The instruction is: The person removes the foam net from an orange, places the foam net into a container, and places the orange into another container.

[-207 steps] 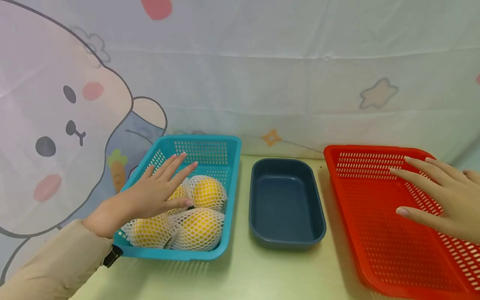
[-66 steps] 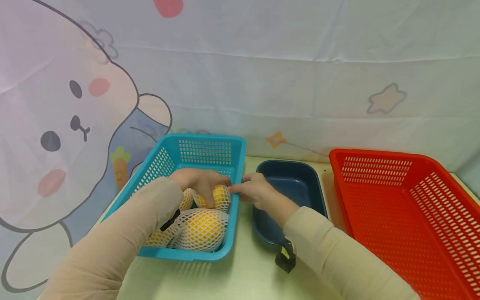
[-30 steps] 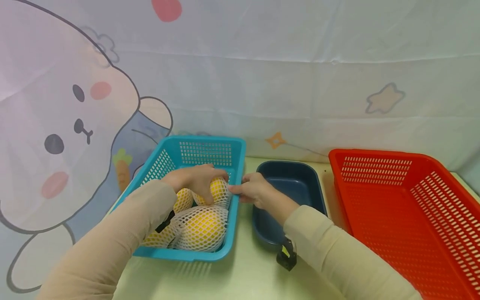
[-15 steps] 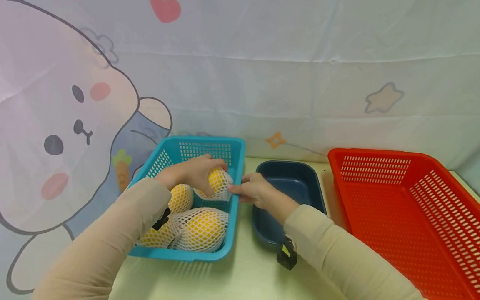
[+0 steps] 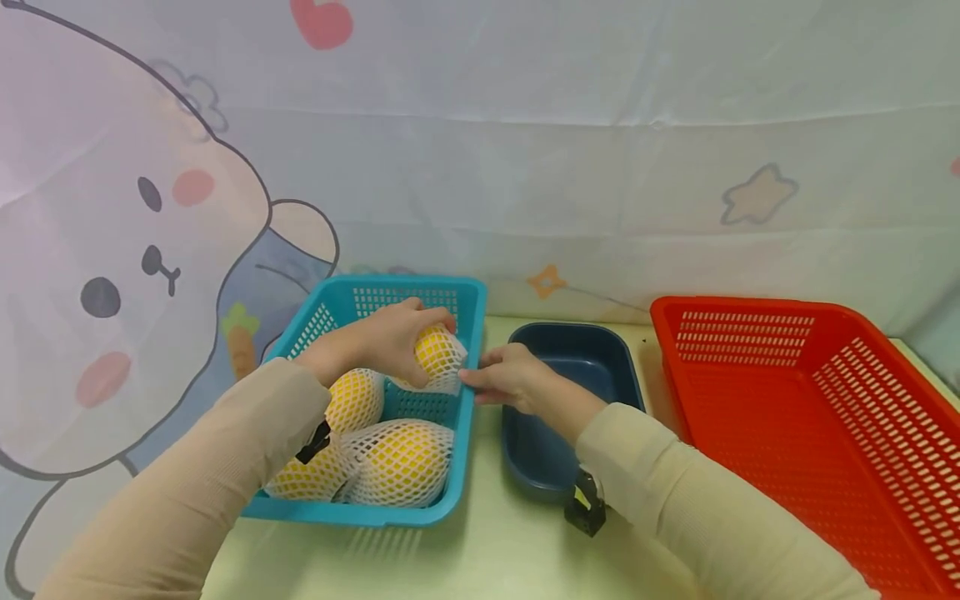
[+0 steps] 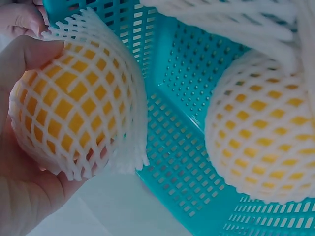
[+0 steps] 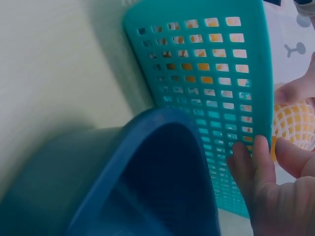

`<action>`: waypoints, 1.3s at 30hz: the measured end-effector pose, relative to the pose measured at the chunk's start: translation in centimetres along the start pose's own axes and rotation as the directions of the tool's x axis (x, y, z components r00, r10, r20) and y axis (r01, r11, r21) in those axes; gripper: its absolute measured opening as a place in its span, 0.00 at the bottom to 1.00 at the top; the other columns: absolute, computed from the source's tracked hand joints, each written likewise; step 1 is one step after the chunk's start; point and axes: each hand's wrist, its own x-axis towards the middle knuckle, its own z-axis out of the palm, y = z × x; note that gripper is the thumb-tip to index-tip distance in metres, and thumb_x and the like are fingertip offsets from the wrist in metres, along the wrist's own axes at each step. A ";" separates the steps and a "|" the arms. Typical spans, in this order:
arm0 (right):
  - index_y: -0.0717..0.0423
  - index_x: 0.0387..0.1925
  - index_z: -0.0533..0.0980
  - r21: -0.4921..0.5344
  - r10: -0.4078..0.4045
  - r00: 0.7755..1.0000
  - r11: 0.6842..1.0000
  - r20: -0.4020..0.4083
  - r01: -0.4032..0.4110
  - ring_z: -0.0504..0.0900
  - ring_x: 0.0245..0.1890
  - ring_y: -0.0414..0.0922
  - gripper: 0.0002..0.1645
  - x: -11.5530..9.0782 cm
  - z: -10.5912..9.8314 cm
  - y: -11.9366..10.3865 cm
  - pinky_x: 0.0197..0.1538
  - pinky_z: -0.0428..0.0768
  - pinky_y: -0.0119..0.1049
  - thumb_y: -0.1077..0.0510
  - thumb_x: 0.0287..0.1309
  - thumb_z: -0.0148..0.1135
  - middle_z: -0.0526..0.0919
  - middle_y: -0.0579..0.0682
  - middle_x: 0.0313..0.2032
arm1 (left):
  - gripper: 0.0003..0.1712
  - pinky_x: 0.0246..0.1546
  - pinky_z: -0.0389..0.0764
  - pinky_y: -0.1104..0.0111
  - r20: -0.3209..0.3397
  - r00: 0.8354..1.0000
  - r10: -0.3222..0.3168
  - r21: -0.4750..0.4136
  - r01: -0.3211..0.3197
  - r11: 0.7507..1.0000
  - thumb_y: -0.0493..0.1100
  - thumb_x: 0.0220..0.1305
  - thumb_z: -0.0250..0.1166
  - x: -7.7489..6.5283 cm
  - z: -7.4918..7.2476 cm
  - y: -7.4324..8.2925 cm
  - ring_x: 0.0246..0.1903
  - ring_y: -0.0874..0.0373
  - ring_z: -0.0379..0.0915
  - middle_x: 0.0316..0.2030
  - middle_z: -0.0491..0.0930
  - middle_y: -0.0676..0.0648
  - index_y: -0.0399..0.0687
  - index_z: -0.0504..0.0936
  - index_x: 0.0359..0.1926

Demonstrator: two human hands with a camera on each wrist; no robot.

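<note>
My left hand (image 5: 393, 337) grips a yellow fruit in a white foam net (image 5: 438, 354), thumb and fingers curled around it. This fruit is raised off the floor of the turquoise basket (image 5: 360, 514), near its right wall. In the left wrist view the net's frayed end hangs loose beside the hand. My right hand (image 5: 517, 379) pinches the basket's right rim, with fingers outside the wall and the thumb over the inner side. Three more netted yellow fruits lie in the basket: a front right one (image 5: 405, 462), a front left one (image 5: 307, 479) and one behind (image 5: 356, 400).
A dark blue tub (image 5: 543, 479) stands just right of the turquoise basket, partly under my right forearm. Farther right is a large red basket (image 5: 738, 392). A printed cloth (image 5: 562, 183) hangs behind the pale table (image 5: 480, 550).
My left hand has lifted the netted fruit up and slightly back, baring the basket floor beneath. Earlier both hands were spread open; the right one has come from over the red basket to the turquoise rim.
</note>
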 end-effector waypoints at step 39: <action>0.59 0.70 0.50 0.000 -0.053 0.983 0.999 0.177 0.054 0.69 0.58 0.59 0.42 -3.9 -6.2 -3.0 0.54 0.74 0.44 0.73 0.57 0.55 0.62 0.67 0.61 | 0.38 0.31 0.74 0.64 -0.263 0.956 0.128 0.014 -0.129 0.992 0.41 0.38 0.72 -0.6 -2.9 5.0 0.37 0.52 0.67 0.45 0.68 0.42 0.52 0.71 0.56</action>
